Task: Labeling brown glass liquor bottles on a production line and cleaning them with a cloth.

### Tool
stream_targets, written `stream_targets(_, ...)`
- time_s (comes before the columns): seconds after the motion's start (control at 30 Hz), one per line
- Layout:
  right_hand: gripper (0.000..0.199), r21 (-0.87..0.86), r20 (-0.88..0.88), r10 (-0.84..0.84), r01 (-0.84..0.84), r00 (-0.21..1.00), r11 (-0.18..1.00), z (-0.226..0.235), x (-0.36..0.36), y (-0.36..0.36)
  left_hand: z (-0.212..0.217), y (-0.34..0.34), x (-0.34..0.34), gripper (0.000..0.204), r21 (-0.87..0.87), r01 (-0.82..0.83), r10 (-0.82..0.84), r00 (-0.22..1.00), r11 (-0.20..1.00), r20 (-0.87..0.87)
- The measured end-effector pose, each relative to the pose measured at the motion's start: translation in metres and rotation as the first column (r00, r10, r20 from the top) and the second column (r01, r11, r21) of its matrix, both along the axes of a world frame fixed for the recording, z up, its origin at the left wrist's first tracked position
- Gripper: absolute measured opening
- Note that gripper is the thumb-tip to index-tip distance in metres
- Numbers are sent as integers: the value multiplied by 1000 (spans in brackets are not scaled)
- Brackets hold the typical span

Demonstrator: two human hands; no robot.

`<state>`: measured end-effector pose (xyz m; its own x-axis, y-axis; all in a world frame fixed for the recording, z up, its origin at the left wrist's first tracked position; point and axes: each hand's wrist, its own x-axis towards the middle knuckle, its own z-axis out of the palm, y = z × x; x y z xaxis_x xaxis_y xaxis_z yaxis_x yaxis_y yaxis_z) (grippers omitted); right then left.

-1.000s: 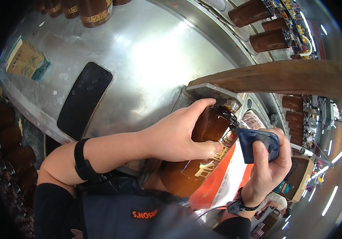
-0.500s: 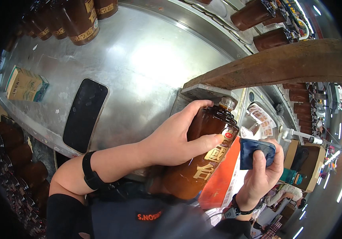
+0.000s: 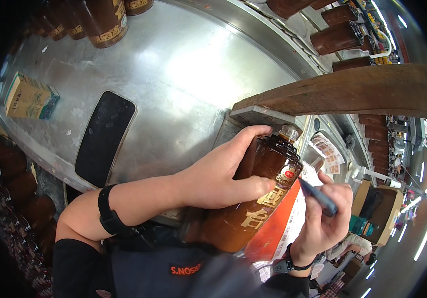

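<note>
A: Left hand (image 3: pixel 218 176) wrapped round the shoulder of the brown bottle (image 3: pixel 258 193), thumb across the front, fingers curled over the top near the neck. Bottle tilted, held over the near edge of the worktop (image 3: pixel 183 74), against the body, base hidden behind the dark apron.

B: Right hand (image 3: pixel 325 218)?

A: Closed round a dark blue tool (image 3: pixel 317 196), pinched between thumb and fingers, tip touching or just beside the small round label below the bottle's neck. Cannot tell which. Orange box (image 3: pixel 278 223) directly behind the bottle, between the two hands.

B: Elsewhere on the worktop?

A: Black phone (image 3: pixel 105 136) flat near the near edge, left of the bottle. Small tan carton (image 3: pixel 30 97) towards the left end. More brown bottles (image 3: pixel 101 20) along the far edge, well apart. Wooden beam (image 3: pixel 342 92) just above the bottle's cap.

B: Risks?

A: Probably a slip. Glossy glass, one-handed grip high on the shoulder, weight hanging below: pressure from the tool could twist the bottle out of the palm. Also a chance of the cap knocking the beam if lifted, and of the tool tip skidding off the label and scratching the gold lettering.
</note>
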<state>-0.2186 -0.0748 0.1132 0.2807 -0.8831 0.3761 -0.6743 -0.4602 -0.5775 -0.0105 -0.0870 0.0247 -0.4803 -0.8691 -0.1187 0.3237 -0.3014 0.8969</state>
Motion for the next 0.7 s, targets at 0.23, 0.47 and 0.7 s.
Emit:
stream_targets(0.23,21,-199,-482,54,-169,875,965,19,13,3,-4,2,-3,86,-86,-19,17,1000,996,-22)
stream_targets(0.47,24,-232,-615,-6,-174,789,957,29,19,-3,-4,5,-4,85,-112,-53,56,998,992,22)
stream_targets(0.7,23,-210,-607,26,-191,794,959,31,24,-5,-5,5,-5,84,-108,-68,64,997,992,-34)
